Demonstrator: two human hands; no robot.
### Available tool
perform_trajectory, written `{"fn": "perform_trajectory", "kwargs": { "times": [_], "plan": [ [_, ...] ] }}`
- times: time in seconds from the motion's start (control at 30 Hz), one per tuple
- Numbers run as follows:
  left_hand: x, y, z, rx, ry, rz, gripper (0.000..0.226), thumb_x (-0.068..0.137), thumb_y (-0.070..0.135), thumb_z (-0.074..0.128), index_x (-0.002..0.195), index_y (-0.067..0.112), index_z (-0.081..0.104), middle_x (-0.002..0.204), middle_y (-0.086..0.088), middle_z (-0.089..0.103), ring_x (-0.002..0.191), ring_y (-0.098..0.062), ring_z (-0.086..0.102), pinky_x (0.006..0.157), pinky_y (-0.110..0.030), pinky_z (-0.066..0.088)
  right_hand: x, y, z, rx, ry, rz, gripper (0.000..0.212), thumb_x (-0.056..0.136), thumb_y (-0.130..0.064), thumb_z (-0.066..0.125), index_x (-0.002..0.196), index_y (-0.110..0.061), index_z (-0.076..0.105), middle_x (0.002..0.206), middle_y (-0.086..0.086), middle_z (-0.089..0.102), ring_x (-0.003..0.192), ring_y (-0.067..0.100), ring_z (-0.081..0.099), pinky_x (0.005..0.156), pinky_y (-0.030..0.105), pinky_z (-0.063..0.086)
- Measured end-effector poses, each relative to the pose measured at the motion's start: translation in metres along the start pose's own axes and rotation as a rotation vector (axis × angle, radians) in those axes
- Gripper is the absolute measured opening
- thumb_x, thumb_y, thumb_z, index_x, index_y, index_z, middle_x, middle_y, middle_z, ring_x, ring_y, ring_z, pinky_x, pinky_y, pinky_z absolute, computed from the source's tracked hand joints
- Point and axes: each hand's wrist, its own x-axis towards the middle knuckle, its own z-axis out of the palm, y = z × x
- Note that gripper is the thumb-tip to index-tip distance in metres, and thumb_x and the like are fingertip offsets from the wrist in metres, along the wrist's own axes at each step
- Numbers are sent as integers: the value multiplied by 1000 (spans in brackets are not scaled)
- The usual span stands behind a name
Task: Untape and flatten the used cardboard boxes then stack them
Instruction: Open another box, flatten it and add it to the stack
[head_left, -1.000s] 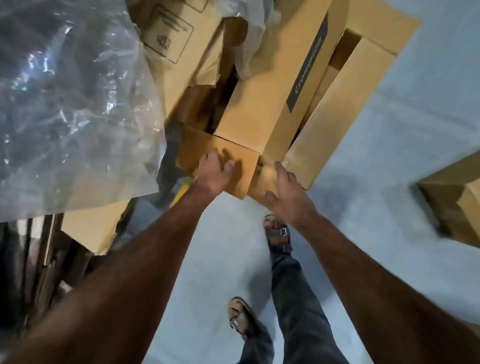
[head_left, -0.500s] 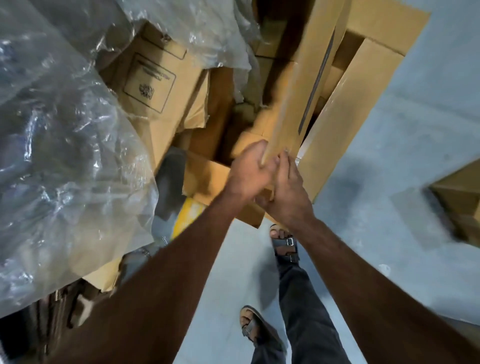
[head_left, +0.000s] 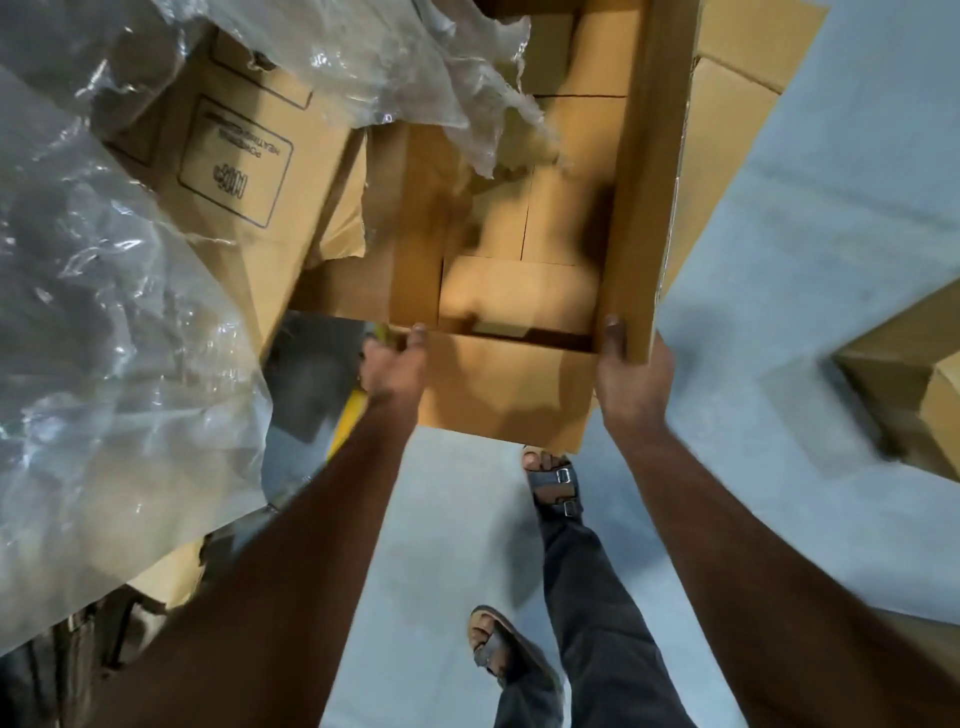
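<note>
An open brown cardboard box (head_left: 644, 171) is held up in front of me, its inside facing me and one flap (head_left: 498, 389) hanging down at the near edge. My left hand (head_left: 395, 364) grips the box's near left corner, fingers curled over the rim. On the right wall's near end, my right hand (head_left: 631, 376) holds the cardboard with its thumb over the edge. Behind the box lies a pile of other cardboard boxes, one with a printed label (head_left: 234, 166).
A large sheet of clear plastic wrap (head_left: 104, 312) covers the pile at left and drapes over the top. Another brown box (head_left: 914, 395) sits on the grey floor (head_left: 805, 260) at right. My sandalled feet (head_left: 550, 483) stand below.
Both hands moved apart from the folded box's edge to its two near corners. The box has swung open and now shows its inside.
</note>
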Motion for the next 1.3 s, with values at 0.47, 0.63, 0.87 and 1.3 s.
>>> {"fn": "perform_trajectory", "kwargs": {
  "times": [0.47,0.63,0.87,1.3],
  "plan": [
    [23,-8,19,-594,-359,-148,67,73,31,85,125,-1,59,115,-18,69,102,-27,69,95,-50,53,48,26,-65,-115,-40,64,34,100,-23,57,121,3,58,103,14,60,98,36,59,94,50,48],
    [-21,16,31,-284,-400,-69,44,61,42,86,86,10,69,88,-5,72,81,-24,68,80,-34,57,49,12,-107,-169,92,78,50,91,-39,63,123,-1,62,120,22,65,111,41,61,98,44,49],
    [-130,3,1,-148,-375,186,13,84,25,63,88,13,66,83,-4,67,76,-23,62,73,-33,53,0,-25,-198,-372,248,-69,66,97,-50,45,87,12,61,86,31,64,84,47,62,73,48,46],
    [-340,-149,-89,-12,-350,532,38,86,42,49,95,7,63,77,-6,63,72,-27,62,64,-38,57,-247,-9,-393,-570,453,-442,52,105,-37,39,101,11,57,99,38,59,96,51,55,80,52,39]
  ]
}}
